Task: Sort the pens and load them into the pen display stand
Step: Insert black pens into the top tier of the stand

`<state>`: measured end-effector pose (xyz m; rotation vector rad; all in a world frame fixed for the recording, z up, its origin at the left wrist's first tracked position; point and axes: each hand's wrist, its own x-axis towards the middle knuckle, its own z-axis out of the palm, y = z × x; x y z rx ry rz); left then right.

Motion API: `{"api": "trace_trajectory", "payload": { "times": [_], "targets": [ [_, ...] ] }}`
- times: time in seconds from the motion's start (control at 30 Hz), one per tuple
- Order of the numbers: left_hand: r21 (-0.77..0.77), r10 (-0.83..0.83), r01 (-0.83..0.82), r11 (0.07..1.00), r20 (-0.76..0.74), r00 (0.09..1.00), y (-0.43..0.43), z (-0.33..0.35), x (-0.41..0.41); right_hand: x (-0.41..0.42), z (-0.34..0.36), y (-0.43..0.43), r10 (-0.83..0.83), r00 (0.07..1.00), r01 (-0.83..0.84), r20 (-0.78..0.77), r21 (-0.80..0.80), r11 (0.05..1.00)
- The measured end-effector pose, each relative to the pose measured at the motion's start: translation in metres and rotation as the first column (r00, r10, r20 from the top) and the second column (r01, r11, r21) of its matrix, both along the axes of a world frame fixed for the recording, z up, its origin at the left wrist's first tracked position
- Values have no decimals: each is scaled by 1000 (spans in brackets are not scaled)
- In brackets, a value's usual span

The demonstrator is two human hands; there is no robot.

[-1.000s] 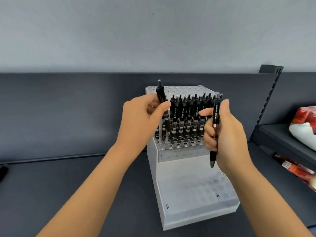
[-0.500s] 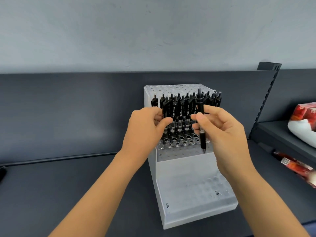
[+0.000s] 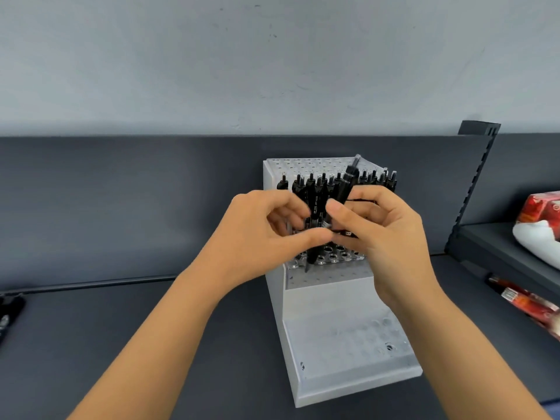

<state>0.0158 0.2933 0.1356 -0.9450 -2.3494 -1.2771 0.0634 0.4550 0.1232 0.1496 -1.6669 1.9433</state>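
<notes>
Both hands — left hand (image 3: 257,237), right hand (image 3: 385,231) — pinch one tilted black pen (image 3: 344,192), apparently together, over the stand (image 3: 342,344).

Standing pens (image 3: 318,189) crowd the stand's (image 3: 348,298) middle tier; its lower tier lies open.

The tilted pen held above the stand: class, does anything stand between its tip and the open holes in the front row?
Nothing visible blocks it. The tilted pen, pinched by both the left hand and right hand, has its tip just beside the front holes of the stand.
</notes>
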Motion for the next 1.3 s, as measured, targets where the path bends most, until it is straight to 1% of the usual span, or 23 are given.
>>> {"api": "trace_trajectory", "payload": {
  "times": [0.03,0.07,0.13,0.17,0.23,0.3,0.33,0.47,0.53,0.63,0.77,0.83,0.9,1.0,1.1,1.17,1.23,1.3],
  "targets": [
    [37,-56,56,998,-7,998,1,1,4,-2,3,-4,27,1000,-27,-6,-5,1000],
    [48,-65,67,997,-42,997,4,1,7,-3,7,-9,48,999,-48,-12,1,999],
    [63,-18,26,998,-124,992,7,2,7,-6,14,-16,71,997,-70,-24,34,997],
    [89,4,8,996,-130,992,6,1,5,-6,16,-19,70,997,-68,-31,53,996],
    [195,13,-3,981,-54,998,3,-5,-2,-5,16,-20,40,999,-36,-37,92,995],
    [308,-5,-12,951,55,998,0,-14,-10,-3,12,-16,-4,1000,6,-17,121,993],
    [344,-5,-25,939,86,996,0,-19,-12,-2,8,-14,-20,1000,20,0,128,992],
    [425,70,-95,900,74,995,7,-35,-20,1,-8,-6,-65,996,53,59,198,979],
    [433,122,-136,891,60,991,10,-40,-24,3,-13,-4,-67,995,50,80,205,977],
    [363,197,-200,910,45,979,13,-46,-26,5,-17,0,-79,992,57,94,215,975],
    [167,273,-271,948,12,962,12,-54,-25,6,-23,5,-77,990,47,115,241,969],
    [114,384,-376,920,-58,922,13,-59,-23,7,-28,5,-84,990,52,114,263,963],
    [93,461,-453,887,-111,880,15,-61,-19,7,-33,3,-138,988,109,70,319,941],
    [66,463,-459,886,-86,882,16,-56,-18,7,-39,-1,-217,976,200,-10,428,881],
    [-39,461,-466,884,-95,882,15,-45,-20,8,-42,-5,-217,976,202,-21,463,863],
    [-104,444,-448,888,-58,894,14,-38,-21,9,-44,-4,-223,975,205,-25,500,841],
    [-173,452,-452,875,-39,891,15,-34,-21,10,-45,-4,-247,968,233,-51,565,792],
    [-262,482,-489,832,-95,871,16,-33,-19,11,-47,-4,-279,955,278,-104,646,711]
  ]
}}
